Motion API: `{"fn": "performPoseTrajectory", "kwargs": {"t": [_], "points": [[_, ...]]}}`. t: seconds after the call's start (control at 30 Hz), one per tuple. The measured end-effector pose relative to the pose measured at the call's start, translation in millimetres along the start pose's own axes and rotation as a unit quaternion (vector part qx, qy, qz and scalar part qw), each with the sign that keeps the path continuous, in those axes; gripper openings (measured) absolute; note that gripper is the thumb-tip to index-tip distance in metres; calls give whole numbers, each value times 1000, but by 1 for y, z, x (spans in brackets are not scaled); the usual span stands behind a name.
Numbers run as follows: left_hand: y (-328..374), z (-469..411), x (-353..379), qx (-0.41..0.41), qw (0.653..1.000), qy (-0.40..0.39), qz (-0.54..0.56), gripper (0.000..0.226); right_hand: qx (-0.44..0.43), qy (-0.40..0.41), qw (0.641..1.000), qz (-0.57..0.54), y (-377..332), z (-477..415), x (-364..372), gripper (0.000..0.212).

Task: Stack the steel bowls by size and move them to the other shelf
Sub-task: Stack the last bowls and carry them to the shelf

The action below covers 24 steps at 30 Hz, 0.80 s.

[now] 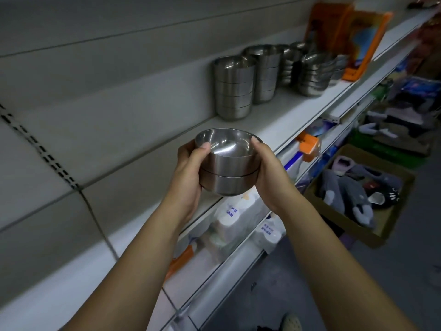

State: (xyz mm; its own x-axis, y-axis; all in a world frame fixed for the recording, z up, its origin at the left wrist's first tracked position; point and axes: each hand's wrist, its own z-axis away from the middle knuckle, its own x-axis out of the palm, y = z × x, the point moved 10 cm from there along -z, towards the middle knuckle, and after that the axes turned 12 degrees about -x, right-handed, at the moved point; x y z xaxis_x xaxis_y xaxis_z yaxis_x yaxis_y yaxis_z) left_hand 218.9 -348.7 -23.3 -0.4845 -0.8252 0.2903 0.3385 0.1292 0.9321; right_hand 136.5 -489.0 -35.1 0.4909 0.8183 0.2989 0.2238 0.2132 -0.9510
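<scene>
two nested steel bowls held in both hands over the shelf edge

the bowl pair (229,168), one sitting inside the other with rims up, is in the air just in front of the white shelf (286,120), not touching it. the left hand (188,168) grips its left side, thumb hooked over the top rim; the right hand (267,173) clamps the right side, thumb tip also on the rim. further along the same shelf stand more bowl stacks: a tall stack (232,87) nearest, a second stack (262,72) just beside it, then a lower, wider stack (312,75), with others behind, partly hidden. orange packs (367,44) lean against the wall past them. below, the lower shelves hold white wrapped packs (229,218), and a cardboard box (372,235) of slippers (346,187) sits on the floor.
</scene>
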Motion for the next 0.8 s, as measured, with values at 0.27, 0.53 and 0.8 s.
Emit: {"fn": "performPoseTrajectory", "kwargs": {"t": [0.27,0.53,0.8], "points": [[-17,-55,92,15,999,23,30,55,10,-5,996,86,-23,-68,-97,84],[-37,-113,182,-1,999,4,44,49,-2,27,996,87,-47,-132,-190,60],[-34,-185,197,-5,999,-18,-30,86,2,4,996,90,-44,-205,-208,45]]}}
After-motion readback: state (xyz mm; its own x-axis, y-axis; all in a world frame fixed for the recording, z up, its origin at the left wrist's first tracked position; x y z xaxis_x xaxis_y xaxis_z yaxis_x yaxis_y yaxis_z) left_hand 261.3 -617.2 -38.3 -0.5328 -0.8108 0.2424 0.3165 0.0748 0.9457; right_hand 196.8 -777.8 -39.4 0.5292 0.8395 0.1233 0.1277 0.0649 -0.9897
